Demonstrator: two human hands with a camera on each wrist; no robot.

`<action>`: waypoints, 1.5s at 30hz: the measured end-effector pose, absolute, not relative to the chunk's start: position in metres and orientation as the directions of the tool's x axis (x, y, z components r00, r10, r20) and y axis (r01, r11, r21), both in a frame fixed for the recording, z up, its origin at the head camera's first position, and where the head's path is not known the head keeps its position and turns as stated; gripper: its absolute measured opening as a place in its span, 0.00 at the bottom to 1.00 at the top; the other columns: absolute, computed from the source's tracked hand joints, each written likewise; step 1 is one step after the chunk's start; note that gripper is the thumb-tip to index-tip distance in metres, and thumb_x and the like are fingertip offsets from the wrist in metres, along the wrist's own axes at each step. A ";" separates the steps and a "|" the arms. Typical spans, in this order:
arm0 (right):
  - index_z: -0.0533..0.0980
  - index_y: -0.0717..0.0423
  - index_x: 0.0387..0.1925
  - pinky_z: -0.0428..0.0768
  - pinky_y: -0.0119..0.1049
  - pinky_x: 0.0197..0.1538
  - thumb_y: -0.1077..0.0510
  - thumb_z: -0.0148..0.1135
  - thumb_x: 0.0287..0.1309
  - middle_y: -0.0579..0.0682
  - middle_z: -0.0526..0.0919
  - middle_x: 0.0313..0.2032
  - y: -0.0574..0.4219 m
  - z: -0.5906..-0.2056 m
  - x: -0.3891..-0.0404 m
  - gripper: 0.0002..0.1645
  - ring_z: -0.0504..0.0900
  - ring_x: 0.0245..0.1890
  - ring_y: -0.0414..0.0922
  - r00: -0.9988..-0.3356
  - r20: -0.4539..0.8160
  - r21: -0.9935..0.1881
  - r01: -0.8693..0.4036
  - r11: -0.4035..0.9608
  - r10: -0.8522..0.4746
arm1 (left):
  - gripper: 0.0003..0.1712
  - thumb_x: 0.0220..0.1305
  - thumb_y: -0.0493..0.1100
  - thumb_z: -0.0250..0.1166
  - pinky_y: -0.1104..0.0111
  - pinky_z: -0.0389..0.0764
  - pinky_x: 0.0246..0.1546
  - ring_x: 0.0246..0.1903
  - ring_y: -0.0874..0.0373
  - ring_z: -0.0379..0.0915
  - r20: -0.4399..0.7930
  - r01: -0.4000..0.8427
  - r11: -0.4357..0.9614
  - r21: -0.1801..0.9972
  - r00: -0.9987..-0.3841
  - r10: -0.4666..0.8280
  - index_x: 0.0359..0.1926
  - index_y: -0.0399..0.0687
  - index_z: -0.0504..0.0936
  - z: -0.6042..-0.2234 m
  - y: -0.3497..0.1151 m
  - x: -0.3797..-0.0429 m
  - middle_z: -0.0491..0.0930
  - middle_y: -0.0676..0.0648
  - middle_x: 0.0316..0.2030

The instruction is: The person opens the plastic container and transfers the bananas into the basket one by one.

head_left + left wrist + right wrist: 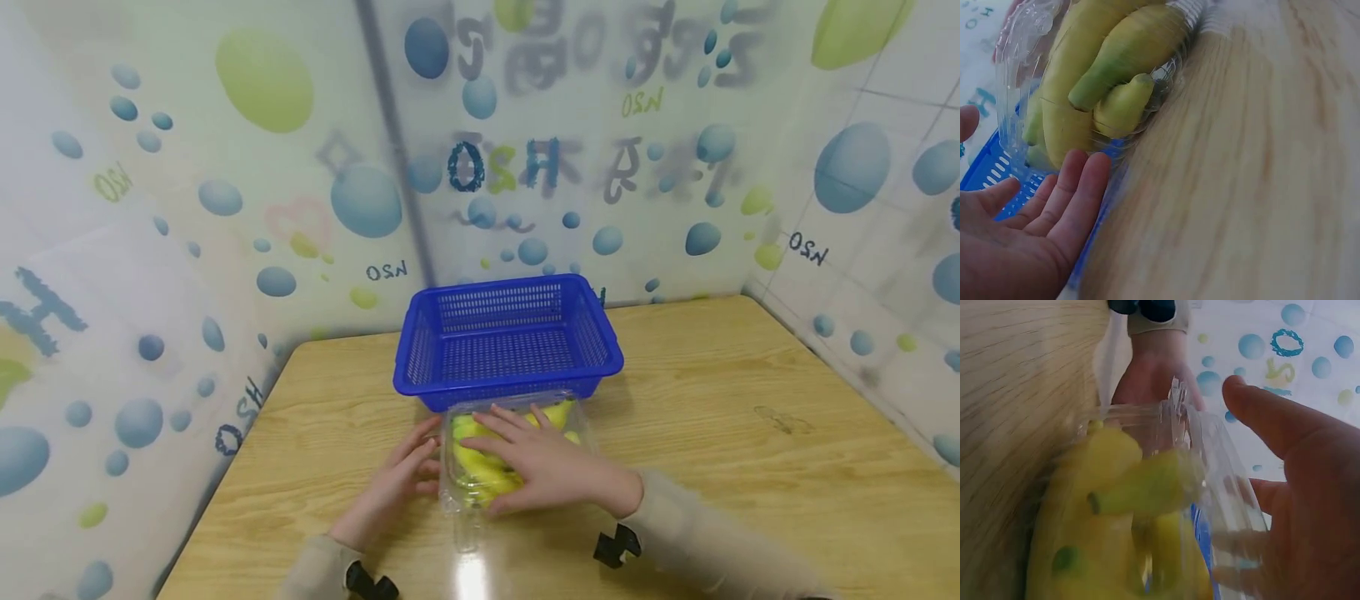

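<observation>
Steadying the box [468,477], it seems!
Right hand [546,467] spreads atop, left hand [397,483] relaxed alongside, neither gripping; next likely needs even pressure.

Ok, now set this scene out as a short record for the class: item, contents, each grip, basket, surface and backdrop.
Item: clear plastic container
Contents: yellow produce, some with green ends
Left grip: beside the container's left side, fingers relaxed; contact unclear
Right grip: over the container's top, fingers spread
Basket: blue basket with slotted walls, just beyond the container
Surface: wood-grain table
Backdrop: pale wall covering with blue and green dots
</observation>
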State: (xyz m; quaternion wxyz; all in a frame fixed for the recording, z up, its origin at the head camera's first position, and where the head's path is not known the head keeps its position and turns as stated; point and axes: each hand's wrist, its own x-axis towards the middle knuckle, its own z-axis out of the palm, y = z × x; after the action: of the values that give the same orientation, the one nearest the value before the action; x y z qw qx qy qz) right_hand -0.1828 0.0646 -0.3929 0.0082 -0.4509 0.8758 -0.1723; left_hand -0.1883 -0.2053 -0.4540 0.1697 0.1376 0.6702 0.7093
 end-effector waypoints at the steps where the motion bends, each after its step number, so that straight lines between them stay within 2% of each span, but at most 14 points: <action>1: 0.56 0.36 0.73 0.42 0.70 0.64 0.29 0.61 0.53 0.50 0.50 0.74 0.062 -0.392 -0.183 0.50 0.44 0.74 0.54 -0.596 0.129 -0.309 -0.784 0.539 -0.793 | 0.35 0.76 0.48 0.46 0.57 0.80 0.44 0.44 0.55 0.78 -0.031 -0.061 -0.058 0.996 -0.904 0.427 0.75 0.39 0.44 -0.455 -0.205 -0.189 0.66 0.40 0.60; 6: 0.54 0.35 0.74 0.42 0.71 0.64 0.28 0.63 0.50 0.50 0.50 0.74 0.051 -0.395 -0.183 0.53 0.46 0.73 0.55 -0.605 0.108 -0.237 -0.786 0.571 -0.789 | 0.35 0.77 0.47 0.45 0.58 0.79 0.46 0.45 0.56 0.78 0.007 -0.049 -0.109 0.993 -0.886 0.464 0.75 0.41 0.42 -0.462 -0.208 -0.191 0.63 0.37 0.63; 13: 0.53 0.34 0.74 0.46 0.71 0.64 0.27 0.63 0.48 0.50 0.52 0.74 0.045 -0.405 -0.183 0.54 0.48 0.73 0.54 -0.597 0.167 -0.153 -0.802 0.578 -0.784 | 0.36 0.74 0.37 0.47 0.60 0.79 0.48 0.46 0.55 0.76 0.086 0.012 -0.140 0.990 -0.841 0.534 0.75 0.42 0.40 -0.470 -0.217 -0.194 0.60 0.33 0.61; 20: 0.54 0.34 0.74 0.48 0.71 0.63 0.26 0.62 0.49 0.50 0.53 0.74 0.045 -0.407 -0.180 0.53 0.49 0.73 0.54 -0.604 0.180 -0.121 -0.797 0.592 -0.776 | 0.41 0.70 0.31 0.51 0.56 0.77 0.52 0.53 0.52 0.73 0.080 0.011 -0.124 0.992 -0.821 0.566 0.76 0.45 0.40 -0.473 -0.219 -0.195 0.53 0.27 0.65; 25: 0.54 0.34 0.74 0.48 0.71 0.63 0.26 0.62 0.49 0.50 0.52 0.74 0.045 -0.406 -0.180 0.53 0.50 0.73 0.55 -0.600 0.183 -0.106 -0.800 0.591 -0.779 | 0.44 0.68 0.33 0.56 0.55 0.77 0.52 0.54 0.51 0.73 0.058 0.026 -0.067 0.997 -0.837 0.544 0.76 0.48 0.41 -0.473 -0.219 -0.194 0.52 0.26 0.66; 30: 0.53 0.34 0.74 0.47 0.71 0.64 0.26 0.61 0.50 0.50 0.52 0.74 0.045 -0.406 -0.180 0.54 0.49 0.73 0.54 -0.604 0.173 -0.098 -0.797 0.596 -0.778 | 0.47 0.66 0.33 0.59 0.57 0.78 0.51 0.52 0.50 0.75 0.075 0.074 -0.025 0.997 -0.831 0.552 0.76 0.49 0.41 -0.473 -0.219 -0.195 0.55 0.26 0.66; 35: 0.53 0.34 0.74 0.47 0.71 0.64 0.26 0.61 0.50 0.50 0.51 0.74 0.045 -0.406 -0.180 0.54 0.49 0.73 0.54 -0.600 0.168 -0.102 -0.800 0.591 -0.782 | 0.48 0.66 0.32 0.59 0.59 0.77 0.52 0.52 0.49 0.75 0.089 0.102 -0.010 0.995 -0.813 0.575 0.77 0.49 0.40 -0.472 -0.222 -0.195 0.54 0.26 0.66; 45: 0.53 0.34 0.74 0.48 0.70 0.64 0.25 0.60 0.50 0.50 0.51 0.74 0.045 -0.405 -0.180 0.54 0.49 0.73 0.54 -0.601 0.168 -0.089 -0.798 0.596 -0.781 | 0.47 0.66 0.32 0.59 0.60 0.77 0.52 0.53 0.47 0.74 0.070 0.095 0.014 0.995 -0.818 0.570 0.77 0.52 0.42 -0.473 -0.222 -0.196 0.55 0.27 0.67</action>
State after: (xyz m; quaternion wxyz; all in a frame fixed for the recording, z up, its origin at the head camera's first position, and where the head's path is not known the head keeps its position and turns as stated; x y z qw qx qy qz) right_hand -0.1800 0.0450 -0.4045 -0.0557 -0.4430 0.8914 -0.0774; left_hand -0.1959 -0.2217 -0.4727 0.1802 0.2415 0.6888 0.6593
